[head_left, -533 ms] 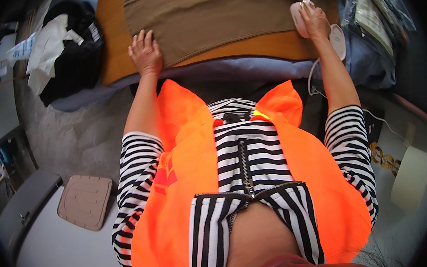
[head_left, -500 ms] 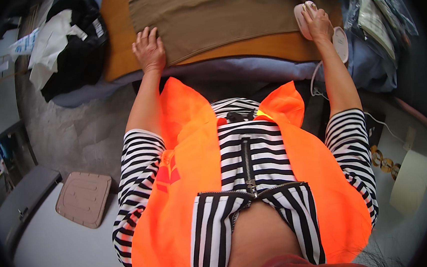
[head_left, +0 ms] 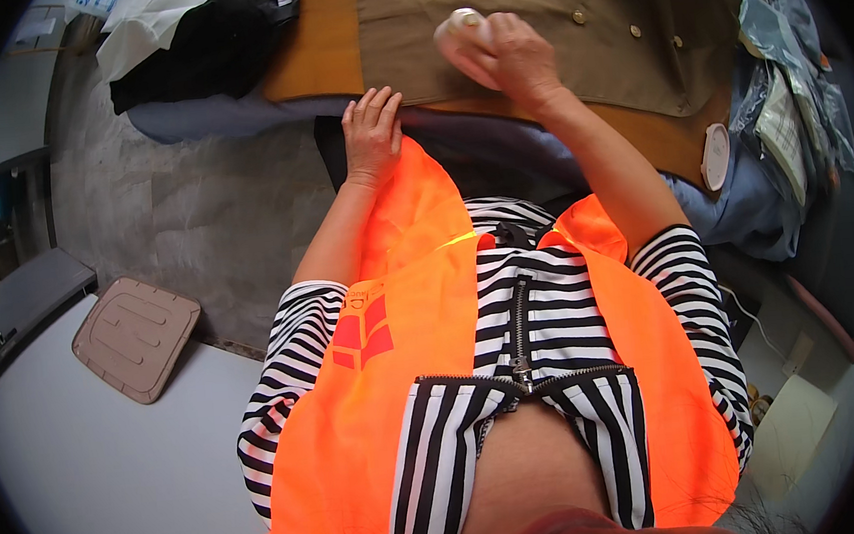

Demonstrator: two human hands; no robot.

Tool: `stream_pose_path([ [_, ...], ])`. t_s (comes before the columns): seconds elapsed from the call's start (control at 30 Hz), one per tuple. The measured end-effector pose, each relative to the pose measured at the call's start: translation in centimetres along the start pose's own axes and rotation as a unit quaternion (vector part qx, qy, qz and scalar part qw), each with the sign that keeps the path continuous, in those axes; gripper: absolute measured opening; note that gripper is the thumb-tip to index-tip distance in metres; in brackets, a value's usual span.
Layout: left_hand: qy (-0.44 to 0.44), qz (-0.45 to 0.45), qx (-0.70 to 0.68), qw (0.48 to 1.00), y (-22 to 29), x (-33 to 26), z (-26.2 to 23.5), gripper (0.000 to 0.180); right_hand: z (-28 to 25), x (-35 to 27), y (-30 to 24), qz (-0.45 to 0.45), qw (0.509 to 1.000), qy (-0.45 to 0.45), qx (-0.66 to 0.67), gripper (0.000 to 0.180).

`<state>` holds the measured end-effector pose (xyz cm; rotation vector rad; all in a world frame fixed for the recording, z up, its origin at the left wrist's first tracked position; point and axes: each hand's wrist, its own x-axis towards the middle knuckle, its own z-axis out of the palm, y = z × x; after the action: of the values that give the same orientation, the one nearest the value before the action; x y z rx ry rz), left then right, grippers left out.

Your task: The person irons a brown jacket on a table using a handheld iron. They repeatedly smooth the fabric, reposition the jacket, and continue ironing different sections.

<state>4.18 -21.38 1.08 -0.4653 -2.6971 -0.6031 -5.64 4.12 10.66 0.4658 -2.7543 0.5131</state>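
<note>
A brown garment with gold buttons lies spread on an orange-brown board. In my right hand is a small pale pink hand iron, blurred, over the garment's lower left part. Whether it touches the cloth I cannot tell. My left hand rests at the garment's lower left corner, by the board's near edge, its fingers stretched out and its thumb hidden. A white oval stand for the iron sits at the board's right corner, with nothing on it.
Blue-grey cloth hangs under the board. Black and white bags lie at its left, clear plastic packages at its right. A brown lid is at lower left, a white round-sided object at lower right.
My right hand has carried the iron leftward across the garment, away from its stand. My left hand has slid off the garment's face to its near corner. The whole view has shifted.
</note>
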Motion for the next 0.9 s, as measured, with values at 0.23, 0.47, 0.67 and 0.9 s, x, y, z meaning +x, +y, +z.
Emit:
stream_pose_path([
  [0.23, -0.051, -0.041, -0.007, 0.998, -0.2, -0.4, 0.4, 0.060, 4.0, 1.6, -4.3, -0.015, 0.999, -0.029, -0.016, 0.049],
  [0.47, -0.044, -0.046, -0.017, 0.998, -0.3, -0.5, 0.5, 0.062, 4.1, 2.2, -0.4, 0.000, 0.996, -0.010, -0.083, 0.052],
  [0.67, -0.045, -0.050, -0.022, 0.998, -0.2, -0.5, 0.4, 0.061, 4.3, 2.9, 1.5, 0.026, 0.992, -0.010, -0.124, 0.056],
  [0.9, -0.042, -0.047, -0.022, 0.998, -0.2, -0.6, 0.4, 0.061, 3.7, 2.7, 3.0, 0.051, 0.991, -0.020, -0.123, 0.056],
])
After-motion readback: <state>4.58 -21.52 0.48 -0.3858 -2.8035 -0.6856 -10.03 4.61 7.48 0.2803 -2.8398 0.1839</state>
